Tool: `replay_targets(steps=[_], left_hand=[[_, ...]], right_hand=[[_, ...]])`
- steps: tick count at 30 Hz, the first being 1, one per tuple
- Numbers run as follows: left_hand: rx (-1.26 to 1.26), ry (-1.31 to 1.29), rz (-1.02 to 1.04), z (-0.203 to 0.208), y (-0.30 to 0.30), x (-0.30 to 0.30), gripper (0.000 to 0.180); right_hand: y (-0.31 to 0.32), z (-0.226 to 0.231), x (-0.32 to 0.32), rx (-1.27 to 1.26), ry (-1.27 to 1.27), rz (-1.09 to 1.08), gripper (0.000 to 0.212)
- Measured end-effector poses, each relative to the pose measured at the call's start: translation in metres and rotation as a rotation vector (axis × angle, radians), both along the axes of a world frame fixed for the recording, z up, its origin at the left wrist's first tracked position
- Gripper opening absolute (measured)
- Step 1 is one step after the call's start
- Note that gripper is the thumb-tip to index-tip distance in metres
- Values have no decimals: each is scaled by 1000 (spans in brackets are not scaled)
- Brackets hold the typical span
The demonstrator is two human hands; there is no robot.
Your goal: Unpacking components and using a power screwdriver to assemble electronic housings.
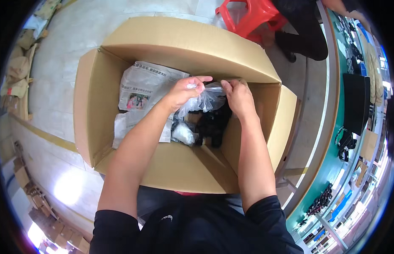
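Forearms (139, 148) reach over the near side of an open cardboard box (171, 167). The left hand (185, 92) and right hand (240, 99) each have their grip pinching a crumpled clear plastic bag (210, 96), above black items (214, 125). Beside these lies a whitish plastic-wrapped bundle (184, 134), with newspaper sheets (158, 78) leftward. Beyond stands a red stool (252, 17).

The carton (180, 169) is matt cardboard, the newspaper (135, 86) toward its left edge dull paper, the bag (210, 98) glossy, wrinkled clear plastic.
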State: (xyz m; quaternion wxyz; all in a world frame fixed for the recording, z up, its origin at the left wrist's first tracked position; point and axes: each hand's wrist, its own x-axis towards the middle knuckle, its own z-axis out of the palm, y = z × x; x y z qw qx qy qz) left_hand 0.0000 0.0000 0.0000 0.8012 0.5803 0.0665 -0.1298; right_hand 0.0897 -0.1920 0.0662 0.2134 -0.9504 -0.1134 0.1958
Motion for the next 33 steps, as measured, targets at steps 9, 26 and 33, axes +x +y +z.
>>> replay_targets(steps=[9,26,33], left_hand=[[50,263,509,-9,-10,-20,20],[292,105,622,10,-65,-5,27],[142,209,471,20,-75,-5,28]], right_hand=[[22,-31,-33,696,433,-117,39],[72,-63,-59,1528,688,-1234,59],[64,-68,-60,1397,522,-1183,74]])
